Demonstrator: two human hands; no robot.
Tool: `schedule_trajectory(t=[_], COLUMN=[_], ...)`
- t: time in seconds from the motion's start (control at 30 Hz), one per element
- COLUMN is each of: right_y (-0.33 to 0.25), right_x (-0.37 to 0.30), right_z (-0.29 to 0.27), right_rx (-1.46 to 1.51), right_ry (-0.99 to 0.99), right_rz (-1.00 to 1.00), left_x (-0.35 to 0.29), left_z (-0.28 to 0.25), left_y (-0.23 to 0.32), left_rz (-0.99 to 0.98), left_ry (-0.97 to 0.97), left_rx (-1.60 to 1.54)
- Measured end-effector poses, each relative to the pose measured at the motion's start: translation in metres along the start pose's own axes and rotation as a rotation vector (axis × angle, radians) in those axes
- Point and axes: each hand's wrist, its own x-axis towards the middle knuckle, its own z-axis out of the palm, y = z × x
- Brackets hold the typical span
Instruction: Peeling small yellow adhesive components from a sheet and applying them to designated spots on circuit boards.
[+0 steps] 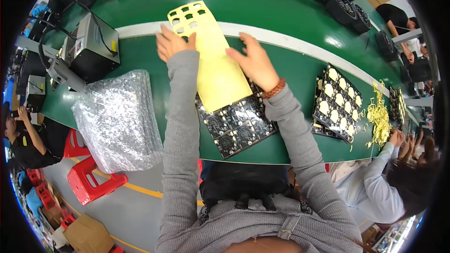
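Observation:
A long yellow sheet with several cut-out holes at its far end lies in front of me. Its near end covers part of a black circuit board panel on the green table. My left hand is at the sheet's far left edge, fingers spread, the thumb over or against the yellow surface. Across from it, my right hand is open beside the right edge, its thumb tip at the sheet. Whether either hand presses on the sheet I cannot tell. Neither hand grips anything visibly.
Bubble-wrapped goods lie on the left, near a grey machine. On the right are stacked circuit boards with yellow pieces on them and a heap of yellow scraps. A co-worker sits there. Black wheels line the far side.

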Motion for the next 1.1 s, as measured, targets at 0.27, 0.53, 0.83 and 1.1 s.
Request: schedule_trajectory(t=[0.27,0.53,0.83,1.1], right_y=[-0.032,-0.033,-0.037,-0.030], right_x=[0.000,0.016,0.018,0.016], right_z=[0.002,-0.029,-0.044,-0.032], right_rx=[0.556,0.936,0.825,0.899], right_ry=[0.068,-0.163,-0.092,-0.086], right_rz=[0.376,0.245,0.231,0.423], left_x=[0.010,0.022,0.017,0.014], left_z=[0.002,-0.035,-0.043,-0.047], left_y=[-0.006,0.017,0.027,0.031], left_rz=[-0.455,-0.889,-0.751,-0.755], left_ry=[-0.599,-0.849,-1.116,-1.098], left_rx=[-0.916,-1.619,-1.863,-1.904])
